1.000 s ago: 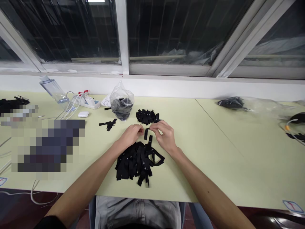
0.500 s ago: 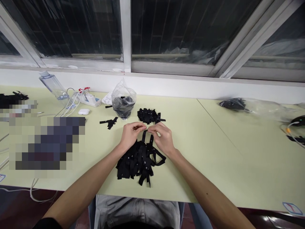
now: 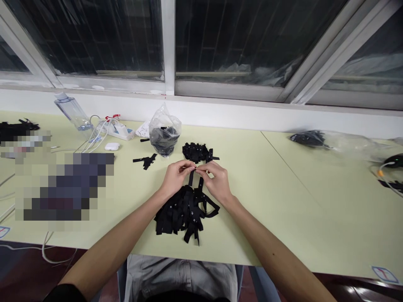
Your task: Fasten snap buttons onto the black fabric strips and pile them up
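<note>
My left hand (image 3: 177, 175) and my right hand (image 3: 214, 178) meet fingertip to fingertip over the table. Between them they pinch a black fabric strap (image 3: 191, 178), whose two ends hang down below the fingers. The small part at the fingertips is mostly hidden. Just below lies a large heap of black straps (image 3: 181, 209), some with small white marks. Beyond my hands sits a smaller pile of black strap pieces (image 3: 197, 152). Left of that stands a clear plastic bag (image 3: 165, 132) with dark contents, and a few loose black pieces (image 3: 145, 161) lie nearby.
On the left are a tilted clear bottle (image 3: 74, 111), a white power strip (image 3: 121, 131) with cables, a white earphone case (image 3: 112, 146) and a blurred-out dark object (image 3: 72, 184). At the right lies a clear bag with black contents (image 3: 308, 137). Windows rise behind the table (image 3: 283, 218).
The view has shifted very slightly. My hands keep their pinch on the strap, with the fingertips drawn a little closer together.
</note>
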Tool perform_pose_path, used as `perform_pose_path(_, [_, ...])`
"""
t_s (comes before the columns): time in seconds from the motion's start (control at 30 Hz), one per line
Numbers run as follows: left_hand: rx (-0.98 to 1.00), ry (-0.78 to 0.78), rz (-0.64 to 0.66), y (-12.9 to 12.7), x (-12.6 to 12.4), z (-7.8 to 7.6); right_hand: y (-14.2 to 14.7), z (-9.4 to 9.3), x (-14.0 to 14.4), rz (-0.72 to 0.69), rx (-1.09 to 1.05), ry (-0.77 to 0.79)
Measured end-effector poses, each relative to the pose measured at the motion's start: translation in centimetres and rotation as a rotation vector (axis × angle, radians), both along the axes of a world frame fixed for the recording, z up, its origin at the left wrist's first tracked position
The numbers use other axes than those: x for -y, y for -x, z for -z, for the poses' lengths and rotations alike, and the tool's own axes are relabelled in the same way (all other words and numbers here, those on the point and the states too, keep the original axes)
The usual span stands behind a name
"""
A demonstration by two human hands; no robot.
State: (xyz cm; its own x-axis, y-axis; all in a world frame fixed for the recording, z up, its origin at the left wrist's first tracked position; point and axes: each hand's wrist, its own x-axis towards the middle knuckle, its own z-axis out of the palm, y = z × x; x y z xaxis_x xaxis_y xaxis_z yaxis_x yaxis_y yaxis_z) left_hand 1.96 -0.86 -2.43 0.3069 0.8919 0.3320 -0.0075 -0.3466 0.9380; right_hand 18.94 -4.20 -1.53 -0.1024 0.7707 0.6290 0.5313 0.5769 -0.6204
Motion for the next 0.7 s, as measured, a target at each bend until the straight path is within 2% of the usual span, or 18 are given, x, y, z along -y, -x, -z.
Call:
perform_pose_path(0.23, [-0.014, -0.009, -0.008, -0.1, 0.0, 0.13, 0.03, 0.1, -0.02, 0.019, -0.049, 0.034])
perform_pose_path(0.7, [-0.008, 0.001, 0.008, 0.0, -0.09, 0.01, 0.08, 0.11, -0.04, 0.074, -0.06, -0.002])
